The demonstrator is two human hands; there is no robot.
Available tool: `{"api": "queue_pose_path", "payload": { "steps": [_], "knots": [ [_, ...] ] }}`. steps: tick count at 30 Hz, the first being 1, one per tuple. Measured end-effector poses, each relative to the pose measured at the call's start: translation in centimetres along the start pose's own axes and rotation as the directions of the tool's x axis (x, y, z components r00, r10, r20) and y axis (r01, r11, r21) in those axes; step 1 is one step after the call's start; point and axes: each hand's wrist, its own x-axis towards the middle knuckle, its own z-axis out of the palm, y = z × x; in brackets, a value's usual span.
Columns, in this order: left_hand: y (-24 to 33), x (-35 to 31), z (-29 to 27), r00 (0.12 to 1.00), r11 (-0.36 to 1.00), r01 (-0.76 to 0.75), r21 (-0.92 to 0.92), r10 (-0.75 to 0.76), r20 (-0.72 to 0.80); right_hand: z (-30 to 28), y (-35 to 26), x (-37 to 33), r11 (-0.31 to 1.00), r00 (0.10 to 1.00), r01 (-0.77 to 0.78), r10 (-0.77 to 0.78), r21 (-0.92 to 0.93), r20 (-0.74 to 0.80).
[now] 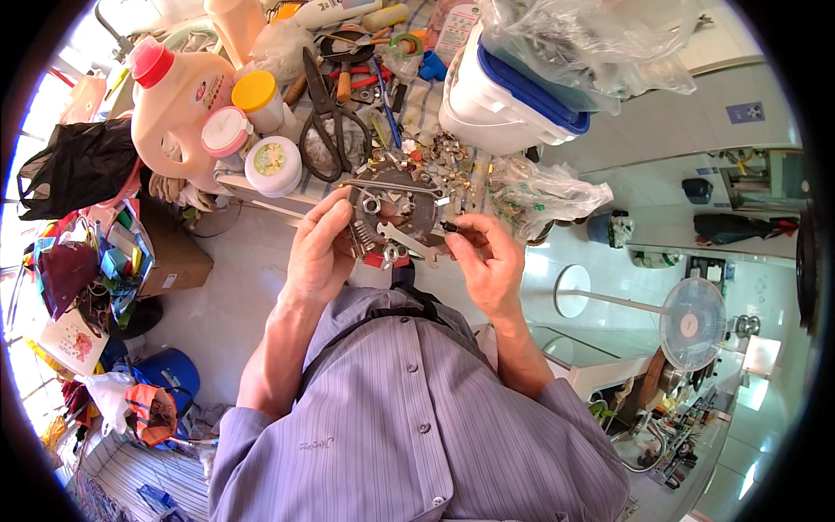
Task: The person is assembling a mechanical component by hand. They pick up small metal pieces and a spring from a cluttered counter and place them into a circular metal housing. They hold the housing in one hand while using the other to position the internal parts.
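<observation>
A round dark-grey disc [424, 209] with metal pieces lying on it is in front of my chest. On it I see an open-ended wrench [407, 239], a long thin metal rod or wrench [396, 188], a spring-like threaded piece [359, 237] and several nuts. My left hand [320, 248] is closed on the disc's left edge, thumb on top. At the right edge, my right hand [489, 261] pinches a small black piece [449, 227] between thumb and forefinger; its exact kind is too small to tell.
Beyond the disc, small metal parts [444, 165] clutter the table, with large black scissors [326, 122], jars [273, 165] and a big jug [178, 109] to the left. A white bucket with a blue lid [487, 96] and plastic bags stand right. A fan [691, 324] is further right.
</observation>
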Motion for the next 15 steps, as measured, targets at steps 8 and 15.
{"api": "queue_pose_path", "payload": {
  "steps": [8,15],
  "knots": [
    [0.0,0.0,0.1,0.997,1.0,-0.022,-0.016,0.021,-0.068,-0.2,0.6,0.5,0.993,0.994,0.087,-0.082,0.074,-0.073],
    [-0.4,-0.5,-0.9,0.998,0.999,-0.025,-0.026,0.024,-0.053,-0.6,-0.6,0.9,0.979,0.976,0.193,-0.185,0.064,-0.115]
  ]
}}
